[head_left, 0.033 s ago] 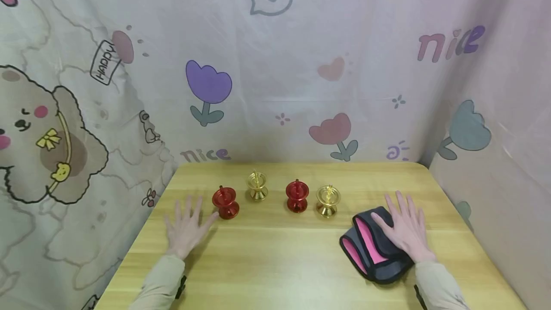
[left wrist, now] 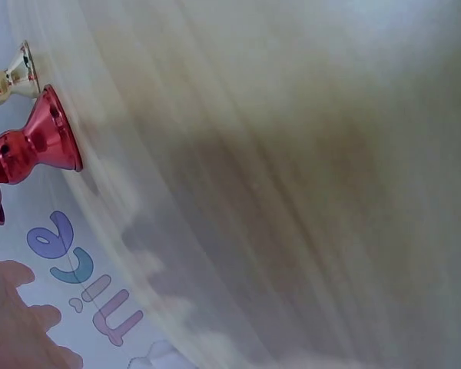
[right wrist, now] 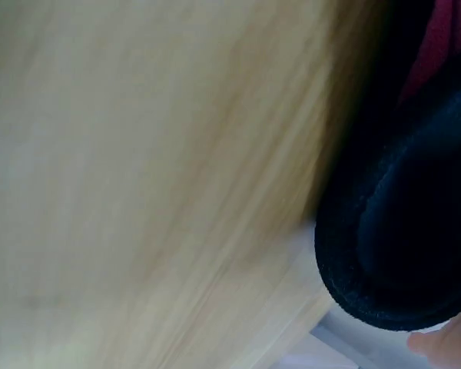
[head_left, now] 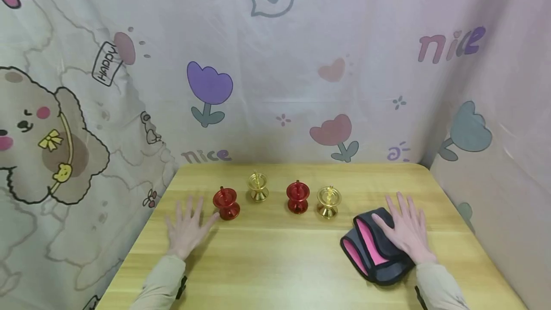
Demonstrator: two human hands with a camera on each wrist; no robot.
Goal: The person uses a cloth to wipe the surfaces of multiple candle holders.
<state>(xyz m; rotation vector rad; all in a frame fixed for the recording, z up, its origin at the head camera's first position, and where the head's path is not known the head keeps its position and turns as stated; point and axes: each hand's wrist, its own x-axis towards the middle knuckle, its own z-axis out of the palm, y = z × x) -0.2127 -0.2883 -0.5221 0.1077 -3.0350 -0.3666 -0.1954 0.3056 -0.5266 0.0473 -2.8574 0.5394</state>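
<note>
My left hand (head_left: 187, 229) lies with fingers spread on the left of the table, its thumb tip right by a red footed metal cup (head_left: 225, 201). This cup (left wrist: 46, 138) shows on its side in the left wrist view. To its right stand a gold footed cup (head_left: 258, 188), a second red one (head_left: 298, 197) and a second gold one (head_left: 328, 202), all upright, each with a small peg in the bowl. My right hand (head_left: 406, 229), fingers spread, rests partly over a folded dark grey pad (head_left: 389, 272) with black edging and pink lining; its thumb lies across the top.
The wooden table (head_left: 275, 257) has rounded far corners. A pale printed cloth (head_left: 275, 85) hangs behind it and along both sides. In the right wrist view the pad (right wrist: 415, 215) blocks much of the right side. Dark bands circle both sleeves.
</note>
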